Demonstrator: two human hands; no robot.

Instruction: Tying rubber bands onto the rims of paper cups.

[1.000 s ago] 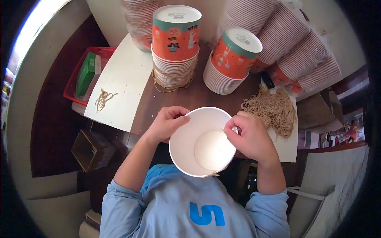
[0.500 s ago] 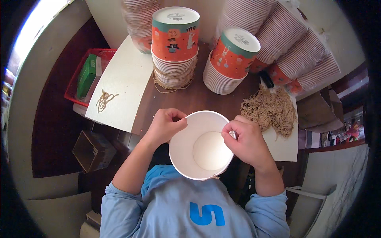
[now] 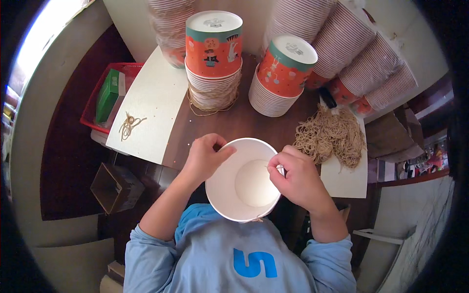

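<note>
A white-lined paper bucket (image 3: 226, 180) is tipped toward me at the table's front edge, its open mouth facing up. My left hand (image 3: 202, 155) is closed at its upper left rim, thumb over the edge and fingers outside. At the right rim my right hand (image 3: 295, 178) pinches what looks like the thin end of a cord; most of that cord is hidden by the hand. A small knot of tan cord (image 3: 260, 219) shows on the bucket's near rim. A tangled heap of tan cords (image 3: 330, 136) lies to the right.
Beyond the hands stand two upside-down stacks of orange and green buckets, one cord-draped (image 3: 213, 56), one plain (image 3: 283, 73). More wrapped stacks (image 3: 351, 44) lean at the back right. Loose cords (image 3: 129, 126) lie left, near a red crate (image 3: 90, 105). A cardboard box (image 3: 116, 188) sits below.
The bucket has shifted slightly left. My right hand has moved a little left along with it, and my left thumb has slid further over the rim.
</note>
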